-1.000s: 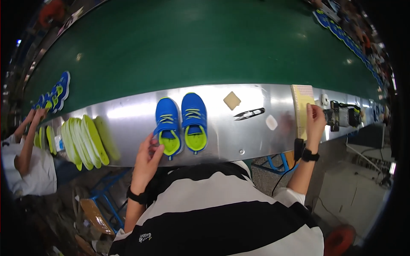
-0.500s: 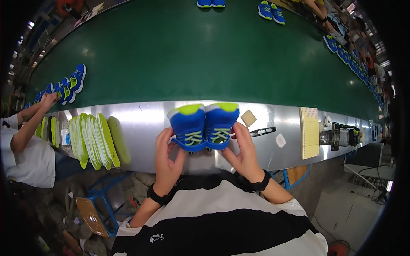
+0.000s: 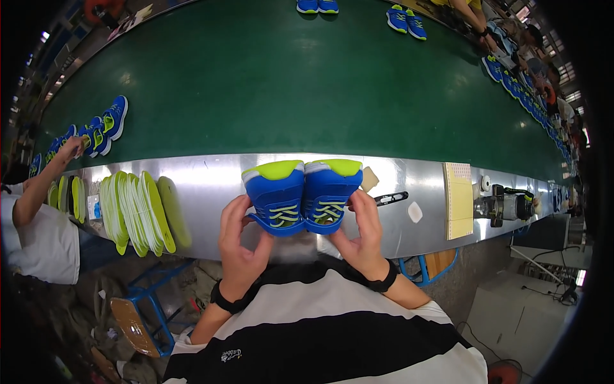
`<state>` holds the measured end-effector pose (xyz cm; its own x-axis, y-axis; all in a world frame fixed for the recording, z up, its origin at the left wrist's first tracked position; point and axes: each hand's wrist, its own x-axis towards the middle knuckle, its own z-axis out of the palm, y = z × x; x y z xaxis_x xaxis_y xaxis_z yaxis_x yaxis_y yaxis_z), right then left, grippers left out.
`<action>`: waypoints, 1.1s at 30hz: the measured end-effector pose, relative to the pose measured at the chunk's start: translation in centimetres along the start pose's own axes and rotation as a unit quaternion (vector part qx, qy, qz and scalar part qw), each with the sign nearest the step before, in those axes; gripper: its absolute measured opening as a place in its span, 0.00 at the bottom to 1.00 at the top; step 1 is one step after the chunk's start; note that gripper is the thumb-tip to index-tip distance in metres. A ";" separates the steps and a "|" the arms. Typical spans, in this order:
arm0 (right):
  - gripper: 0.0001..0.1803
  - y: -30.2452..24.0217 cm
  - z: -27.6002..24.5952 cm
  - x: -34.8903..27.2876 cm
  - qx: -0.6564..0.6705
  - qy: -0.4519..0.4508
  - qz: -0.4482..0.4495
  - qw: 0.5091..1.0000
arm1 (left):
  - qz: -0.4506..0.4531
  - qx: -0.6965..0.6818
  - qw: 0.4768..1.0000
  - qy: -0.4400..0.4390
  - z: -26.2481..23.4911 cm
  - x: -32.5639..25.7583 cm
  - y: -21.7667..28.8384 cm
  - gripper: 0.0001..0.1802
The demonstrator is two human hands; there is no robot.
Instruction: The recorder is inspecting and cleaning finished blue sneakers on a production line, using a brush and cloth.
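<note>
I hold a pair of small blue shoes (image 3: 302, 195) in front of my chest, lifted over the near edge of the metal table (image 3: 211, 185), with the lime-green toe caps pointing away from me and the laced tops facing me. My left hand (image 3: 242, 246) grips the left shoe from the side and from below; its fingers (image 3: 231, 214) are curled and close together along the blue side, and the thumb presses near the heel. My right hand (image 3: 363, 238) does the same on the right shoe, with the fingers (image 3: 366, 205) bent around its outer side. The two shoes touch each other side by side. On the table to my left stands a row of lime-green insoles (image 3: 137, 211), leaning one on another. To my right lie a tan square patch (image 3: 369, 180), just beside the right shoe, a black tool (image 3: 391, 199), a small white piece (image 3: 415, 212) and a yellow pad (image 3: 458, 200). Behind the table runs a green conveyor belt (image 3: 288, 83) with more blue shoes (image 3: 105, 125) at its left part, where another person's arm (image 3: 48, 179) reaches to them.
</note>
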<state>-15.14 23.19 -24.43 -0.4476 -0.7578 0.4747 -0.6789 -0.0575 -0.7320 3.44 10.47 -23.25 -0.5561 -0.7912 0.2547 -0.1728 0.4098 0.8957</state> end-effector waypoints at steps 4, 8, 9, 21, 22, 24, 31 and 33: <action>0.38 -0.4 -0.4 -0.9 0.069 -0.012 0.087 0.994 | 0.018 0.045 0.999 -0.008 -0.9 0.3 1.0 0.31; 0.33 1.0 -1.0 -1.7 0.005 -0.114 0.164 0.980 | -0.070 0.011 0.994 -0.084 -1.2 -0.1 -0.9 0.24; 0.33 1.4 -1.0 -1.4 -0.120 -0.159 0.112 0.974 | -0.147 -0.040 0.981 -0.122 -1.0 -0.4 -2.1 0.22; 0.06 1.8 -0.1 11.5 -0.213 -0.285 -0.315 0.880 | -0.192 -0.076 0.976 -0.068 -0.9 1.0 -7.4 0.20; 0.09 2.4 -0.6 12.8 -0.187 -0.235 -0.279 0.912 | -0.197 -0.117 0.973 -0.041 -1.3 0.5 -8.3 0.19; 0.09 4.3 -1.2 15.4 -0.185 -0.109 -0.200 0.956 | -0.216 -0.150 0.964 -0.033 -2.1 0.2 -8.9 0.19; 0.15 18.5 -9.1 36.2 -0.355 0.143 -0.015 0.924 | -0.274 -0.205 0.932 -0.118 -2.3 2.5 -10.2 0.16; 0.26 17.8 -11.5 40.7 -0.411 0.112 0.114 0.898 | -0.294 -0.234 0.920 -0.109 -3.1 2.2 -10.3 0.16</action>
<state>-52.16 -1.21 -12.47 -0.6723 -0.5347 0.5120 -0.7143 0.6502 -0.2589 6.50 3.11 -30.84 -0.6363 -0.6833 -0.3580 -0.1557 -0.3408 0.9271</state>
